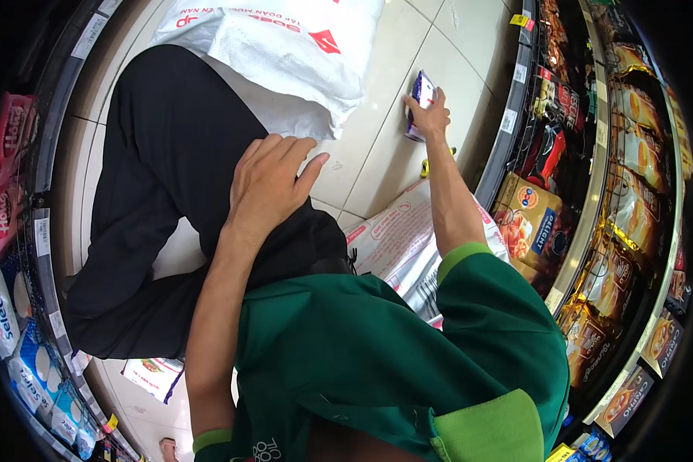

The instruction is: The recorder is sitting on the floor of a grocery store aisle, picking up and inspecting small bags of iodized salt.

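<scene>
Stretched out over the tiled floor, my right hand (431, 117) has its thumb and fingers around the near side of a small purple and white packet (421, 104). Whether the packet is lifted or rests on the tiles I cannot tell. My left hand (274, 179) lies palm down on my black-trousered knee, its fingers loosely spread and nothing in them. Beyond that knee is a large white woven plastic sack (289, 52) with red print. A second printed white and silver sack (401, 237) lies under my right arm, with a small yellow and black object (425, 167) just past it.
Shelves with coffee packs (606, 277) and a brown box (528, 222) run along the right. On the left, a shelf edge (43, 231) fronts blue and white packs (34, 375) and red packs (6, 213). Another printed packet (153, 376) lies on the floor behind my leg.
</scene>
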`<action>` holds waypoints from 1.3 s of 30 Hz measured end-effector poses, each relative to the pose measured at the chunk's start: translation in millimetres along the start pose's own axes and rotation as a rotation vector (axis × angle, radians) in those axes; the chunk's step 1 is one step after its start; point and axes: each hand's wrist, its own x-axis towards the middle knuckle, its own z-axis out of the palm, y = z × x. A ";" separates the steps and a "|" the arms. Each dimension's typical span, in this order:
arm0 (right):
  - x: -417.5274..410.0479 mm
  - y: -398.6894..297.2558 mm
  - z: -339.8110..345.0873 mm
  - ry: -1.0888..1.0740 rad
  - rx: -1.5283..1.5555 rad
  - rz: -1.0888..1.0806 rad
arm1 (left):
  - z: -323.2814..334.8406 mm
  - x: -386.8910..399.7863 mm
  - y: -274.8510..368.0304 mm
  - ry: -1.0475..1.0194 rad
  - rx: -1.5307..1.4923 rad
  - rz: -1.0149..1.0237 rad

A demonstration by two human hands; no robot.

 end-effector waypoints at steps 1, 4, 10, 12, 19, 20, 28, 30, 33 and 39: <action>2.0 -3.8 -10.0 0.033 0.056 -0.030 | -0.1 0.1 -0.4 -0.004 -0.008 -0.002; 21.3 2.0 -42.5 0.304 0.250 -0.267 | -0.6 -8.7 0.0 -0.019 -0.026 -0.020; 16.1 19.8 -12.5 0.642 0.128 -0.372 | 1.6 -1.1 0.9 0.015 -0.021 -0.013; -2.8 26.8 24.9 0.473 0.008 -0.217 | 4.4 0.8 1.1 0.004 -0.027 -0.003; 4.6 5.0 -9.0 0.339 0.020 -0.182 | 4.4 -1.7 -2.0 0.010 -0.011 0.007; 2.0 -0.1 -26.1 0.474 0.061 -0.256 | 2.8 -5.9 -2.1 0.006 -0.008 -0.002; -0.5 22.4 17.8 0.482 0.055 -0.207 | 4.1 2.8 3.7 -0.010 0.001 0.011; -13.8 3.2 35.3 0.232 -0.043 -0.106 | 4.5 2.1 0.7 -0.009 0.011 0.008; -1.7 -11.5 8.6 -0.073 0.152 -0.046 | 3.0 -2.7 -1.0 0.001 0.019 -0.007; 25.5 -0.3 6.3 -0.089 -0.031 0.123 | 2.4 -1.0 0.4 0.005 -0.007 0.014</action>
